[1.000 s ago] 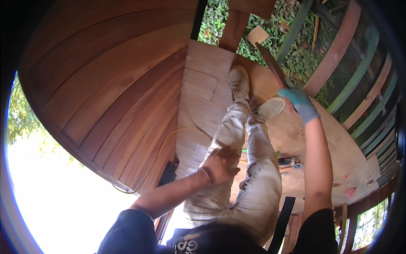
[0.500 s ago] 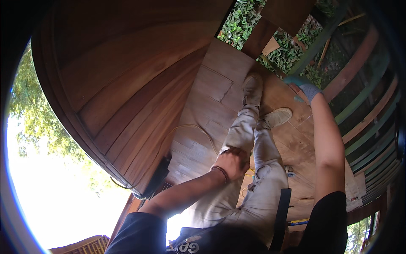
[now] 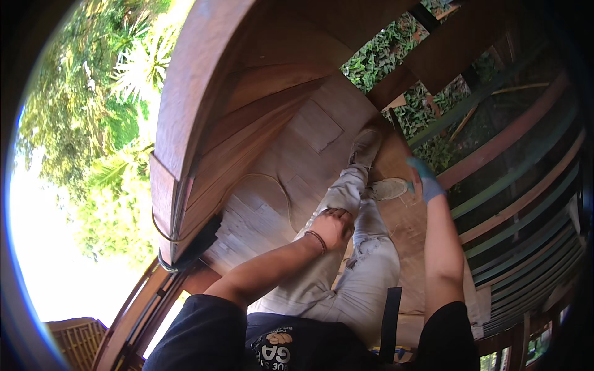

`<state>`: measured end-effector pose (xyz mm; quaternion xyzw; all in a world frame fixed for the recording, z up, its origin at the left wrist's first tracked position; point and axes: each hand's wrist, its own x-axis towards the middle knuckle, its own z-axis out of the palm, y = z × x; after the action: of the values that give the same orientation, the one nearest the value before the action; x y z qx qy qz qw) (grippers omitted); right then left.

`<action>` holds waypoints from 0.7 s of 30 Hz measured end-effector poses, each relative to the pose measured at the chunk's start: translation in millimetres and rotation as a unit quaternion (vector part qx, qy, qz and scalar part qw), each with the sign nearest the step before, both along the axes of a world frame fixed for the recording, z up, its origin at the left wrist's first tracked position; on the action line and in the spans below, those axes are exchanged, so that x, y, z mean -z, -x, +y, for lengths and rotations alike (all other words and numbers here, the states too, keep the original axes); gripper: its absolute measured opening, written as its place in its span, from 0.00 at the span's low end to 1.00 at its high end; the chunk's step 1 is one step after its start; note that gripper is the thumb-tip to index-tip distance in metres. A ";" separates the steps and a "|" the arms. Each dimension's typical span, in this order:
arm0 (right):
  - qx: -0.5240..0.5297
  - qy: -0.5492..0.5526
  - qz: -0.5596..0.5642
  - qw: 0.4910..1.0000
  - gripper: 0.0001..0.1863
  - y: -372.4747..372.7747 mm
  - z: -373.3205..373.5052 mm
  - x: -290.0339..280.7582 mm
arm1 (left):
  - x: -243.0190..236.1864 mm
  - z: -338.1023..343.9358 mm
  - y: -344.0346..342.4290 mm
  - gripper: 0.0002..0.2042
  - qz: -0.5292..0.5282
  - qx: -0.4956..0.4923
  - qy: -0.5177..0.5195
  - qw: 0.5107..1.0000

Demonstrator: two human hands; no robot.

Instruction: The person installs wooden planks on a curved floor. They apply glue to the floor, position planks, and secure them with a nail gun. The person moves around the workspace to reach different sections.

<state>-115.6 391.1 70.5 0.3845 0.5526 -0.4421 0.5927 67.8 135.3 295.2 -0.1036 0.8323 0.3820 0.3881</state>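
Note:
My left hand (image 3: 334, 227), bare and with a beaded bracelet at the wrist, rests on my pale trouser leg (image 3: 341, 196) near the knee. Its fingers are curled in, and the palm side is hidden. On the right, my right hand (image 3: 427, 180) wears a blue-grey glove and is stretched forward. A small flat brown piece (image 3: 417, 185) shows between its fingers and thumb; its kind is unclear. This hand is above the wooden floor (image 3: 405, 151), close to my shoe (image 3: 389, 189) and beside the curved row of slats.
A tall curved wall of brown planks (image 3: 266, 127) rises on the left. Green and reddish slats (image 3: 495, 162) curve along the right, with dark gaps between them. Leafy plants (image 3: 387, 52) show through openings ahead. A thin cord (image 3: 286, 195) lies on the floor left of my legs.
The view has swung, and more of the wall's outer edge and the trees shows. My gloved right hand has come away from the slats' edge, nearer my shoe. My left hand stays on the leg.

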 end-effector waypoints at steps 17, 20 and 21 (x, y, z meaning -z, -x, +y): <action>-0.165 -0.015 0.088 0.982 0.38 44.3 -120.9 -105.5 | -197.6 -255.5 248.7 0.34 0.251 -0.099 0.260 0.927; -0.123 0.056 0.096 0.986 0.29 67.8 -176.5 -70.0 | -198.9 -257.6 250.4 0.32 0.278 -0.090 0.261 0.920; -0.108 0.050 0.131 0.984 0.28 71.4 -193.2 -58.6 | -198.2 -259.0 250.5 0.32 0.290 -0.094 0.244 0.920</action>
<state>-187.0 197.9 129.1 0.2308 0.6412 -0.4489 0.5779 -182.7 -123.7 493.4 -0.1572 0.9624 0.2145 0.0545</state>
